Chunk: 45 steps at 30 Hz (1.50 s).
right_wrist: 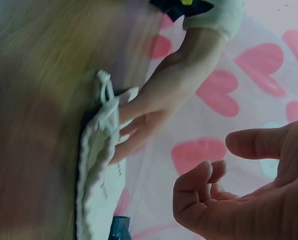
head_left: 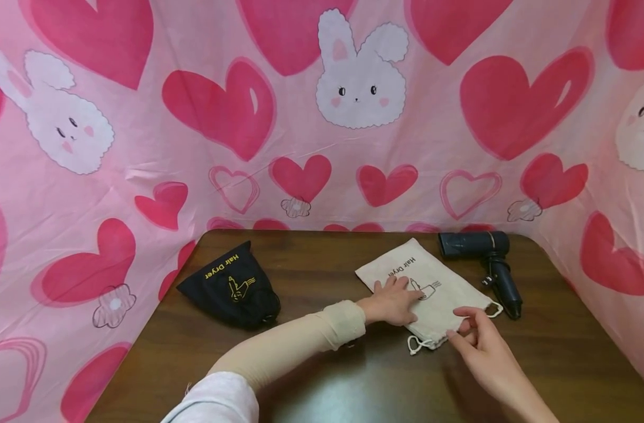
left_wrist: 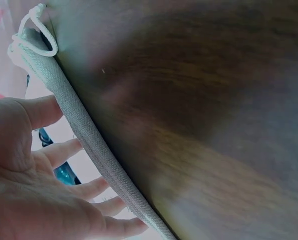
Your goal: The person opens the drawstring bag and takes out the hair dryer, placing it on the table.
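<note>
A cream drawstring bag (head_left: 445, 292), printed "Hair Dryer" with a dryer drawing, lies flat on the brown wooden table. My left hand (head_left: 393, 301) rests on its left side with the fingers spread; the left wrist view shows those fingers along the bag's edge (left_wrist: 96, 137). Close to the bag's near right corner is my right hand (head_left: 482, 346), its fingers loosely bent. In the right wrist view nothing is between that thumb and fingers, and the gathered mouth of the bag (right_wrist: 96, 145) appears apart from them. White cord loops (head_left: 419, 345) stick out at the mouth.
A black hair dryer (head_left: 475, 244) lies at the back right, just beyond the cream bag, its handle pointing toward the front. At the left sits a bulging black drawstring bag (head_left: 216, 294) with yellow print. Pink heart-patterned cloth (head_left: 348, 144) surrounds the table (head_left: 322, 264).
</note>
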{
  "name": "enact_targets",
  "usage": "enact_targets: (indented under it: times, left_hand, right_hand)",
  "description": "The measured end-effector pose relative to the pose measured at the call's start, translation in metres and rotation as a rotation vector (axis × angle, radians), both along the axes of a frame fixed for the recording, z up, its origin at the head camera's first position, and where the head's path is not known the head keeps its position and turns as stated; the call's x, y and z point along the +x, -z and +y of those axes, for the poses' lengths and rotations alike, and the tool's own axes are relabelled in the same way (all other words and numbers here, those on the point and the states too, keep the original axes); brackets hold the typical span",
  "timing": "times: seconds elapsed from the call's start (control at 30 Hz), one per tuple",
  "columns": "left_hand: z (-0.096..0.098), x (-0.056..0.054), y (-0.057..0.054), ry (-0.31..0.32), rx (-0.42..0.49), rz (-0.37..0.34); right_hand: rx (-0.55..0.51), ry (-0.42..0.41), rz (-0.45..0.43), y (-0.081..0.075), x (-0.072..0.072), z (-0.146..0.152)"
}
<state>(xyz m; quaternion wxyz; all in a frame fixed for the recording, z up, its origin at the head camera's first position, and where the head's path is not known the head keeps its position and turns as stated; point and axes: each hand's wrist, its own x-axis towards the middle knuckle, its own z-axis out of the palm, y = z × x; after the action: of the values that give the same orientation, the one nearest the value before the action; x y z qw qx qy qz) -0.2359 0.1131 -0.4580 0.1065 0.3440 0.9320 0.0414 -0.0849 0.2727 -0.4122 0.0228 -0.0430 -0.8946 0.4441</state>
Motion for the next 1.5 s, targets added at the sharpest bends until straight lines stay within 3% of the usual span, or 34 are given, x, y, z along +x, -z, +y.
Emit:
enact_targets:
  times: [0.17, 0.33, 0.57, 0.7, 0.8, 0.93, 1.03, 1.1, 1.2, 1.3, 1.37, 1.5]
  left_hand:
    - [0.005, -0.001, 0.008, -0.016, 0.005, -0.013]
    - [0.007, 0.002, 0.008, -0.014, 0.003, -0.008]
    - [0.016, -0.014, 0.027, -0.029, -0.002, -0.052]
    - [0.011, -0.009, 0.012, -0.037, 0.012, -0.078]
    - [-0.002, -0.004, -0.006, -0.041, 0.052, -0.081]
    - [-0.04, -0.002, -0.03, 0.019, 0.158, -0.046]
    - [-0.085, -0.002, -0.05, 0.064, 0.293, -0.045]
    - [-0.119, 0.002, -0.065, 0.051, 0.389, -0.064]
    - [-0.173, 0.01, -0.083, -0.045, 0.504, -0.098]
    - [-0.224, 0.019, -0.091, -0.173, 0.559, -0.111]
    - [-0.254, 0.025, -0.091, -0.278, 0.563, -0.101]
    - [-0.301, 0.038, -0.079, -0.496, 0.544, -0.11]
  right_hand:
    - [-0.055, -0.028, 0.05, 0.004, 0.002, -0.012]
    - [-0.069, -0.035, 0.076, 0.005, 0.002, -0.019]
    - [-0.083, -0.073, 0.063, -0.003, -0.008, -0.03]
    - [-0.103, -0.116, 0.084, -0.008, -0.018, -0.037]
    - [-0.129, -0.145, 0.106, -0.014, -0.027, -0.043]
    - [-0.132, -0.189, 0.124, -0.026, -0.04, -0.054]
    - [-0.123, -0.247, 0.129, -0.034, -0.051, -0.065]
    - [-0.123, -0.286, 0.114, -0.038, -0.06, -0.075]
    - [-0.124, -0.353, 0.074, -0.04, -0.077, -0.094]
    - [-0.096, -0.424, 0.044, -0.038, -0.095, -0.117]
    - [-0.075, -0.47, 0.026, -0.034, -0.107, -0.132]
    - [-0.032, -0.533, -0.052, -0.023, -0.124, -0.161]
